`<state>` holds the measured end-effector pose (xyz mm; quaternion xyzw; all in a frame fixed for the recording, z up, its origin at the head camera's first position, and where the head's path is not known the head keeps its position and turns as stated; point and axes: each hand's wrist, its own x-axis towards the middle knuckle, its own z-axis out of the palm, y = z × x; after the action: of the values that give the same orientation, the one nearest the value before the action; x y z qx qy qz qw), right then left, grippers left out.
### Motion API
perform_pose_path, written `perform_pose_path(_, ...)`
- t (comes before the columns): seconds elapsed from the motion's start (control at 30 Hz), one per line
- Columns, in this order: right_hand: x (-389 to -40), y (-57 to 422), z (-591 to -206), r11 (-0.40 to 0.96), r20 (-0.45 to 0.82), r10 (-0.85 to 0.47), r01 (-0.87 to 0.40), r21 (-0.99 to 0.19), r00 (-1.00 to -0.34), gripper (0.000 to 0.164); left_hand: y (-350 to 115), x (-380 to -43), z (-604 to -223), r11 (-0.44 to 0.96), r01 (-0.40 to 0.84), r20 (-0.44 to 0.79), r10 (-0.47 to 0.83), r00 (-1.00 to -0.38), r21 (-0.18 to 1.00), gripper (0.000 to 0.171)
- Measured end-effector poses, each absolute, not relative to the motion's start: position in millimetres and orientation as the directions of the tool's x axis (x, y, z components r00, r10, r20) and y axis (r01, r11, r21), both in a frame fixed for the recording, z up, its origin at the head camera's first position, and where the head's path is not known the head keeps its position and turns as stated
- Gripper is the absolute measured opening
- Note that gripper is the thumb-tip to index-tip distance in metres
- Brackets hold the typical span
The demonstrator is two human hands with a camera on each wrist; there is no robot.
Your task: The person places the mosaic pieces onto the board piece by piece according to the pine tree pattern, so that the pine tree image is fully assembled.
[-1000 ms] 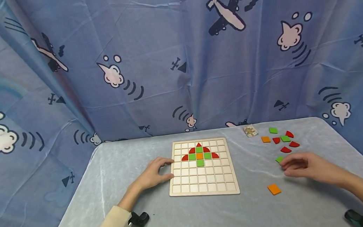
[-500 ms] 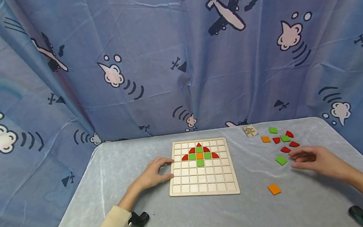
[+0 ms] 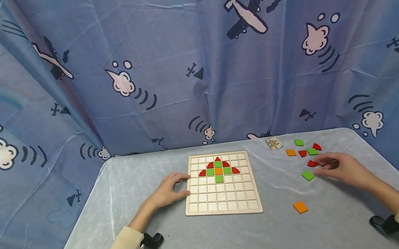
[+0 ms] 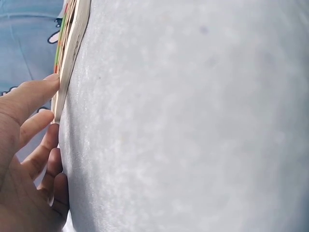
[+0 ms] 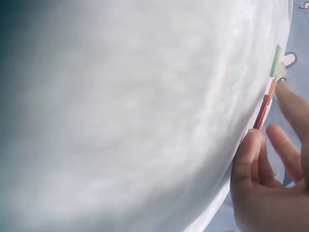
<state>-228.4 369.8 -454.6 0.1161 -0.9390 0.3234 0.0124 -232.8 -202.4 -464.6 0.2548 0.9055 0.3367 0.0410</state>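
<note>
In the head view a wooden grid board [image 3: 223, 196] lies flat, with red, green and orange pieces set in its upper cells. My left hand [image 3: 169, 190] touches the board's left edge with thumb and fingertips, fingers spread apart. In the left wrist view its fingertips rest right at the board's side [image 4: 77, 38]. My right hand [image 3: 343, 170] hovers low over loose pieces, fingers loosely bent and apart from the thumb. Its fingertips are right by a red quarter-round piece [image 3: 312, 163], the thumb near a green square [image 3: 308, 175]. Another red piece is hidden behind this hand.
Farther back lie green squares [image 3: 299, 142], an orange square [image 3: 291, 152] and red pieces [image 3: 317, 146]. A patterned card [image 3: 274, 143] is beside them. One orange square [image 3: 300, 207] lies nearer the front. A blue printed curtain [image 3: 169, 84] hangs behind the table.
My right hand has drawn back from over the green square, uncovering it, then moved slightly farther from me, covering a red piece. My left hand and the board have stayed put.
</note>
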Motion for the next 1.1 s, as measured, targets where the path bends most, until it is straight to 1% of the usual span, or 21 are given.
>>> perform_pose_path(0.17, -234.6, 361.6, -452.6, 0.792, 0.103, -0.179, -0.205, -0.575, -0.978, 0.049, -202.4, -232.8, -463.8, 0.642, 0.438, 0.100, 0.492, -0.865, 0.629, 0.050)
perform_pose_path(0.4, -242.7, 356.1, -456.6, 0.807, 0.118, -0.157, -0.196, -0.556, -0.981, 0.036, -202.5, -232.1, -462.4, 0.637, 0.436, 0.104, 0.489, -0.866, 0.636, 0.050)
perform_pose_path(0.7, -248.5, 356.5, -462.6, 0.790, 0.121, -0.132, -0.178, -0.586, -0.984, 0.028, -202.8, -231.7, -463.1, 0.633, 0.439, 0.108, 0.491, -0.865, 0.637, 0.050)
perform_pose_path(0.87, -250.4, 357.8, -462.5, 0.769, 0.098, -0.150, -0.178, -0.614, -0.984, 0.025, -203.3, -232.5, -464.4, 0.631, 0.447, 0.115, 0.494, -0.862, 0.634, 0.050)
perform_pose_path(0.97, -251.5, 358.3, -461.3, 0.759, 0.074, -0.171, -0.180, -0.626, -0.982, 0.027, -203.4, -232.9, -465.4, 0.629, 0.453, 0.123, 0.496, -0.859, 0.632, 0.051)
perform_pose_path(1.1, -252.5, 356.8, -456.8, 0.754, 0.039, -0.211, -0.188, -0.630, -0.977, 0.038, -203.7, -233.7, -466.5, 0.625, 0.460, 0.131, 0.498, -0.857, 0.630, 0.051)
